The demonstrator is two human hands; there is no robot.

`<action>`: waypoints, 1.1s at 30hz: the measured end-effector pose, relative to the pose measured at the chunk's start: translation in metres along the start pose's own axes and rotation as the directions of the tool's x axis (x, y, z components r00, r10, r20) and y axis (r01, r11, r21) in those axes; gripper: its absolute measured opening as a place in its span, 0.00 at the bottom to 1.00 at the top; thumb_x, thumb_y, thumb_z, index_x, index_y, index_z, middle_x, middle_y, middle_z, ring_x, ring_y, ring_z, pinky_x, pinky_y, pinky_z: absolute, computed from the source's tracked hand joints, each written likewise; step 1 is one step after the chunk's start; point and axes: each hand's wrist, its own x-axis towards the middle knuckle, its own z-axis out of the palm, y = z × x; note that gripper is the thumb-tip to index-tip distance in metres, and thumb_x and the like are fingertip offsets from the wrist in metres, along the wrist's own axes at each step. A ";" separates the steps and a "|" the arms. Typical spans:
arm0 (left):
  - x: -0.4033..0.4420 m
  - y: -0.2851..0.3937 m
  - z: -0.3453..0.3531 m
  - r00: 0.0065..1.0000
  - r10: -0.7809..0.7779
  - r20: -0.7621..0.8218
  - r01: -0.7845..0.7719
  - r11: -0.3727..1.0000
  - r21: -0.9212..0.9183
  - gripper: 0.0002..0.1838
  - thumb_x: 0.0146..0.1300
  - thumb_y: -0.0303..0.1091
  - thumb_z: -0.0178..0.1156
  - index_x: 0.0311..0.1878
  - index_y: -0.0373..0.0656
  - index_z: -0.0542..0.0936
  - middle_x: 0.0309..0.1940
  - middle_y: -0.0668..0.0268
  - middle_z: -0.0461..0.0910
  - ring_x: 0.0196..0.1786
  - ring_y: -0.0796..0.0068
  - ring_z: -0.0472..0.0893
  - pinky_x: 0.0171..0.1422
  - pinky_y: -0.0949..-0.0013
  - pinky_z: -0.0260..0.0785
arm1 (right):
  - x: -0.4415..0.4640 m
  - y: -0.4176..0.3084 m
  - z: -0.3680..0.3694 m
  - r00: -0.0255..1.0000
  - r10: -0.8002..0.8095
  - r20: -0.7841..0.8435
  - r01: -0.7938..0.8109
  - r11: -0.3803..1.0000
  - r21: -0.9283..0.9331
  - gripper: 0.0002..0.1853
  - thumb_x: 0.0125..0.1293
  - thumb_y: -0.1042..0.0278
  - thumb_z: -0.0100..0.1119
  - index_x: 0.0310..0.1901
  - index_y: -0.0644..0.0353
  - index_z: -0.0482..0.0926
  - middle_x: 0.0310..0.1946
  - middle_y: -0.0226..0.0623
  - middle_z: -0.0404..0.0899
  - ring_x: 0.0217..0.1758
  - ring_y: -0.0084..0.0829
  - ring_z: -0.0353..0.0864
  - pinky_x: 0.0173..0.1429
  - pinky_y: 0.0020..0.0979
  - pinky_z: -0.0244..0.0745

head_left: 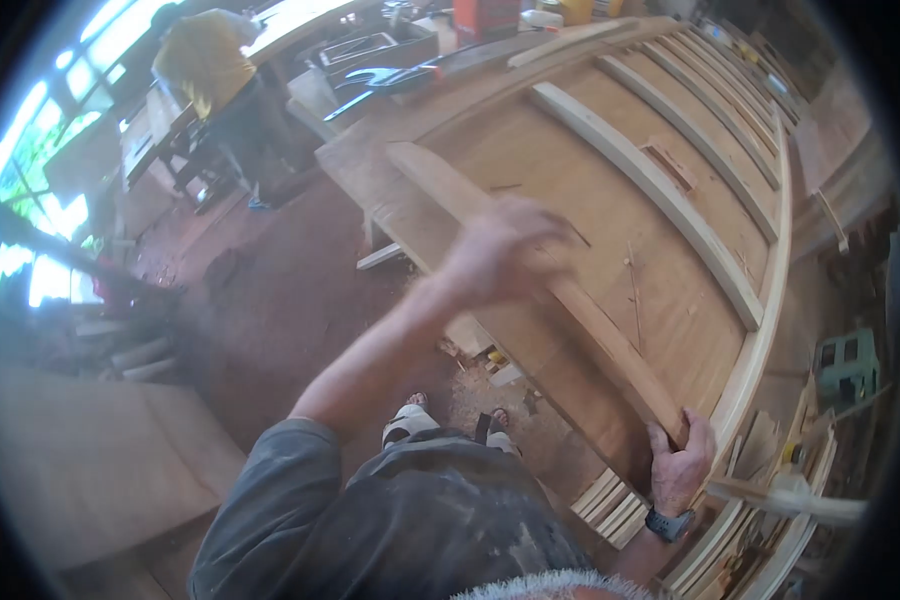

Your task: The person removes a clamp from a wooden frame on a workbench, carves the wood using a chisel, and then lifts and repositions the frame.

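Observation:
A long wooden strip lies slantwise over the near end of a large plywood panel framed with battens. My right hand, with a watch on the wrist, is closed around its near end, thumb on one side and fingers on the other. Farther along the strip is my left hand, smeared by motion. Its fingers are too blurred to show whether they grip the wood or only pass over it. Several pale battens cross the panel beyond the strip.
A clamp-like tool with blue parts lies at the panel's far left corner, near a red box. Another person in a yellow top bends over a bench. Timber lengths are stacked at lower right; a plywood sheet lies at left.

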 end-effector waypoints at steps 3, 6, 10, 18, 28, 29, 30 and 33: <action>-0.002 -0.075 -0.035 0.940 -0.189 -0.284 0.223 0.970 0.094 0.16 0.60 0.43 0.75 0.47 0.47 0.88 0.57 0.58 0.84 0.61 0.54 0.81 0.68 0.54 0.72 | -0.009 0.025 -0.001 0.943 -0.135 -0.305 0.137 0.990 -0.014 0.21 0.68 0.55 0.68 0.52 0.66 0.81 0.51 0.50 0.82 0.58 0.50 0.79 0.68 0.46 0.70; 0.006 -0.124 -0.078 0.901 -0.327 -0.285 0.426 0.792 0.438 0.26 0.65 0.51 0.70 0.58 0.43 0.84 0.60 0.52 0.82 0.65 0.51 0.79 0.71 0.54 0.70 | -0.012 0.053 0.007 0.878 0.215 -0.429 -0.107 0.959 0.261 0.18 0.75 0.61 0.60 0.53 0.69 0.81 0.53 0.51 0.82 0.60 0.48 0.79 0.68 0.44 0.71; 0.024 -0.172 -0.097 0.736 -0.677 -0.002 0.586 0.636 0.502 0.40 0.65 0.61 0.66 0.67 0.36 0.76 0.63 0.47 0.80 0.69 0.49 0.76 0.73 0.54 0.68 | -0.010 0.079 0.013 0.864 0.370 -0.342 -0.168 0.852 0.497 0.18 0.76 0.66 0.57 0.57 0.72 0.80 0.59 0.48 0.80 0.62 0.41 0.78 0.70 0.42 0.70; 0.064 -0.183 -0.076 0.591 -0.804 0.069 0.428 0.385 0.818 0.31 0.63 0.53 0.67 0.57 0.32 0.79 0.60 0.42 0.81 0.65 0.45 0.79 0.69 0.50 0.72 | 0.000 0.083 0.011 0.912 0.373 -0.168 -0.024 0.460 0.888 0.31 0.69 0.75 0.56 0.74 0.74 0.66 0.77 0.50 0.64 0.82 0.42 0.59 0.85 0.42 0.49; 0.095 -0.144 -0.087 0.491 -0.865 0.109 0.442 0.355 0.824 0.33 0.61 0.54 0.70 0.53 0.30 0.80 0.51 0.41 0.84 0.59 0.44 0.82 0.62 0.49 0.74 | 0.001 0.088 0.014 0.912 0.388 -0.129 -0.078 0.476 0.876 0.30 0.67 0.73 0.59 0.71 0.71 0.70 0.77 0.54 0.64 0.81 0.45 0.62 0.84 0.45 0.51; 0.096 -0.142 -0.086 0.509 -0.854 0.106 0.435 0.361 0.825 0.33 0.61 0.56 0.70 0.52 0.30 0.80 0.51 0.41 0.84 0.59 0.43 0.82 0.62 0.49 0.74 | 0.001 0.087 0.013 0.917 0.379 -0.127 -0.089 0.504 0.859 0.30 0.67 0.72 0.58 0.71 0.71 0.71 0.77 0.54 0.64 0.81 0.45 0.61 0.85 0.45 0.50; 0.094 -0.150 -0.087 0.508 -0.855 0.108 0.433 0.362 0.826 0.33 0.61 0.56 0.70 0.52 0.30 0.80 0.51 0.41 0.84 0.59 0.43 0.82 0.62 0.49 0.74 | 0.001 0.087 0.012 0.921 0.368 -0.126 -0.099 0.534 0.840 0.30 0.67 0.70 0.58 0.71 0.72 0.71 0.77 0.54 0.64 0.81 0.45 0.61 0.85 0.45 0.48; 0.073 -0.180 -0.092 0.453 -0.882 0.133 0.510 0.378 0.773 0.35 0.61 0.57 0.69 0.54 0.29 0.79 0.51 0.40 0.84 0.60 0.44 0.82 0.62 0.49 0.73 | 0.002 0.086 0.013 0.911 0.393 -0.124 -0.097 0.497 0.862 0.30 0.65 0.69 0.63 0.68 0.72 0.73 0.77 0.56 0.63 0.81 0.48 0.61 0.84 0.47 0.52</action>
